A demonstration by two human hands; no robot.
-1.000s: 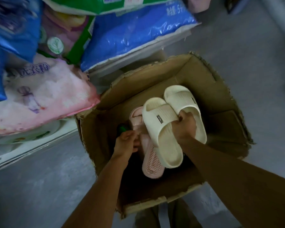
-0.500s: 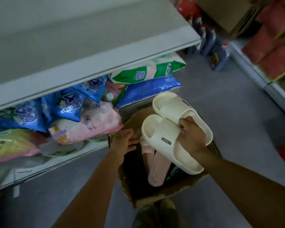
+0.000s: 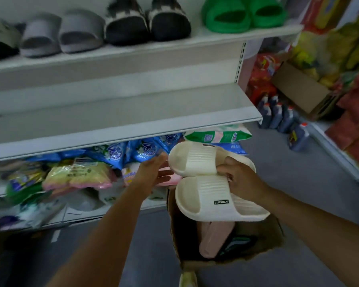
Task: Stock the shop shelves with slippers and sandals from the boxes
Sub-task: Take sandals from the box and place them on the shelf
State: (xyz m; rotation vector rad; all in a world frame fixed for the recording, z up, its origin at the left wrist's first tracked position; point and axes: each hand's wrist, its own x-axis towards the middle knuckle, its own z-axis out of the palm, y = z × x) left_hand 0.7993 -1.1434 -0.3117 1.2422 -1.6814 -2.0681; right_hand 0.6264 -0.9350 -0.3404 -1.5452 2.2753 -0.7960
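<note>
My right hand (image 3: 239,179) grips a pair of cream slide slippers (image 3: 203,183) by their straps, held side by side above the open cardboard box (image 3: 176,230) on the floor. My left hand (image 3: 153,172) is open, fingers stretched toward the toe of the upper cream slipper. A pink slipper (image 3: 216,239) stands on end inside the box. The middle shelf (image 3: 133,112) in front of me is bare. On the top shelf (image 3: 133,50) stand grey slides (image 3: 60,34), dark fuzzy slippers (image 3: 147,23) and green slides (image 3: 243,13).
The bottom shelf holds blue, yellow and pink soft packs (image 3: 81,172). Several dark bottles (image 3: 280,114) stand on the floor at the right, beside a cardboard carton (image 3: 298,90) and stacked red and yellow goods. Grey floor runs along the aisle.
The view has risen from the box to the shelves. My right hand lifted the cream pair out and up; my left hand let go inside the box and now reaches, open, toward the slippers.
</note>
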